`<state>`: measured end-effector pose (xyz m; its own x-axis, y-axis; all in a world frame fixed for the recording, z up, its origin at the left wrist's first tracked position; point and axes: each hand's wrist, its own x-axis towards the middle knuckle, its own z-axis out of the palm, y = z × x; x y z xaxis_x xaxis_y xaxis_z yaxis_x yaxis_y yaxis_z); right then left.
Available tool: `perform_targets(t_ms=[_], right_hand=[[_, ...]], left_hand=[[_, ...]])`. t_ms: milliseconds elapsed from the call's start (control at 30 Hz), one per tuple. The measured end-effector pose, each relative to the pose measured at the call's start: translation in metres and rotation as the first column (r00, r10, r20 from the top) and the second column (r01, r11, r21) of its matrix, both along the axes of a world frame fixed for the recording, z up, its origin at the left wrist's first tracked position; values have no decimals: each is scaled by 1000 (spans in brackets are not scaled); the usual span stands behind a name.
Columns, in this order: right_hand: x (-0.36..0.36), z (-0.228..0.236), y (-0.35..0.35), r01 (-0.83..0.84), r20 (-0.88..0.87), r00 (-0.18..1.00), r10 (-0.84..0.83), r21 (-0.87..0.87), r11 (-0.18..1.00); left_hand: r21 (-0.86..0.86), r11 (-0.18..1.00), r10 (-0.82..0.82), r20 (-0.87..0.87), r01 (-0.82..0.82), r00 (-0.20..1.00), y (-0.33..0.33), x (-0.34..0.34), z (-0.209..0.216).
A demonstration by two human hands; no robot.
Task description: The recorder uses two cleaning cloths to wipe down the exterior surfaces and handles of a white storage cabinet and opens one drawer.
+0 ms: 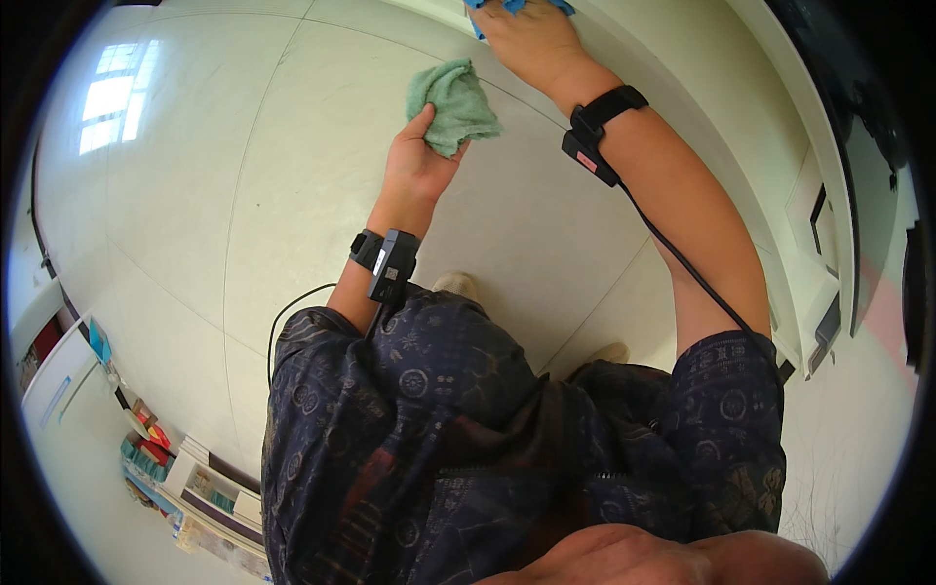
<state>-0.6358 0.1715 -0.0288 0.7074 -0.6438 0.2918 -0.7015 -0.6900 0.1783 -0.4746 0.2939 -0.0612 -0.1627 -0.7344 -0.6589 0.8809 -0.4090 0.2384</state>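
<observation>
The green cloth (453, 107) is pinched by the left hand (426, 166); the blue cloth (513, 6) is best pressed evenly by the right hand (534, 41), whose grip cannot be told.

The person wears dark navy short-sleeved clothing (526, 419) printed with pale round emblems, and pale shoes (456, 285). A black wristband (622, 100) carries a boxy device (590, 158) with a pink label (586, 162) and trailing black cable (678, 246).
</observation>
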Motion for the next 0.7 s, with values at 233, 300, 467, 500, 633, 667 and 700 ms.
perform_targets(t_ms=[233,300,467,500,633,667,700], right_hand=[[-75,-7,27,-27,42,999,27,7,1000],[-94,3,51,12,-18,1000,-12,8,1000],[-151,8,95,156,-160,978,-136,119,981],[-165,6,102,177,-143,977,-155,157,972],[-216,8,136,223,-187,963,-193,159,962],[-226,7,143,246,-228,952,-204,178,953],[-235,9,151,266,-268,940,-213,182,947]], left_hand=[[-52,998,-36,45,39,998,-1,0,-1],[-63,996,-52,42,55,998,0,2,-2],[-103,991,-82,64,88,995,1,3,1],[-111,990,-75,78,84,994,-1,2,1],[-94,990,-93,112,104,989,-3,-2,6],[-92,989,-101,114,111,988,-4,-3,4],[-100,989,-93,123,106,988,-3,-3,5]])
